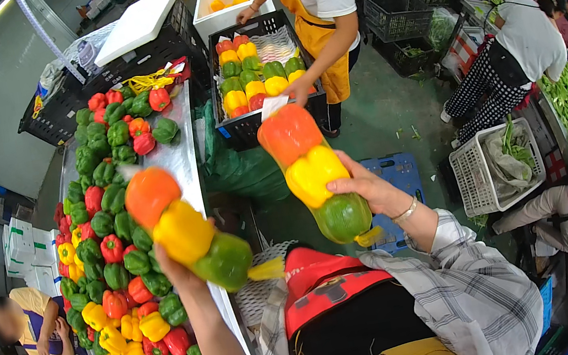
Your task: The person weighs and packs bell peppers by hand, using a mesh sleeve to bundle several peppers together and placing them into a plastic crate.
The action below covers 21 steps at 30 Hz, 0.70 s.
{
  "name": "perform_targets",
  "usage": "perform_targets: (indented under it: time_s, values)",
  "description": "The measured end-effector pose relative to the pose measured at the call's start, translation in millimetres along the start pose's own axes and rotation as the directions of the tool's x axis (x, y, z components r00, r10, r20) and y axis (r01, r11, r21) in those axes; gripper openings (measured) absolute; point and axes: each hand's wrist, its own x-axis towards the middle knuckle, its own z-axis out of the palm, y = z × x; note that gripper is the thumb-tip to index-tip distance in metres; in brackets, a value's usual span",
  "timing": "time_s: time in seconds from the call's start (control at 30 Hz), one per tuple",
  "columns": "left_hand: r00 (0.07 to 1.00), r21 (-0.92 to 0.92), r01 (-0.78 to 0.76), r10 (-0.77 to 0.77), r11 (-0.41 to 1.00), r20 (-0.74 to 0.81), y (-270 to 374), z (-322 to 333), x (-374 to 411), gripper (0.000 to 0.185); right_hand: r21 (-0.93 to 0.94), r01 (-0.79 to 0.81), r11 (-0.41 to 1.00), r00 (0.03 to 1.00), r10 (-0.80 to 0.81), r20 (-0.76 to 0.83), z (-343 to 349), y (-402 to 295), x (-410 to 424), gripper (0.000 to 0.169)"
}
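My left hand grips a netted pack of three bell peppers, orange-red, yellow and green from top to bottom. A yellow net tail hangs from its green end, and the pack is slightly blurred. In my right hand is a second such pack, held tilted above the floor, with a white tag at its top and a yellow tie at its bottom. Loose green, red and yellow bell peppers heap on the metal table beside my left arm.
Across from me a person in a yellow apron reaches over a black crate of pepper packs. Behind it stands a white foam box. A blue plastic pallet lies on the floor. A white crate with greens stands at right.
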Motion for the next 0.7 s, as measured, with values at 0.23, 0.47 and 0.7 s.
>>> perform_targets:
  time_s: [0.23, 0.47, 0.7]
  values:
    - [0.926, 0.099, 0.304, -0.319, 0.947, 0.202, -57, 84, 249, 0.053, 0.061, 0.008, 0.998, 0.99, 0.001, -0.141, -65, -70, 173, 0.053]
    - [0.772, 0.241, 0.542, -0.59, 0.805, 0.237, -158, 131, 524, 0.058, -0.064, -0.071, 0.995, 0.922, 0.041, -0.386, -132, -129, 401, 0.07]
    - [0.915, 0.442, 0.382, -0.4, 0.812, -0.058, -255, 159, 669, 0.093, -0.398, -0.212, 0.893, 0.775, -0.094, -0.624, -221, -140, 548, 0.083]
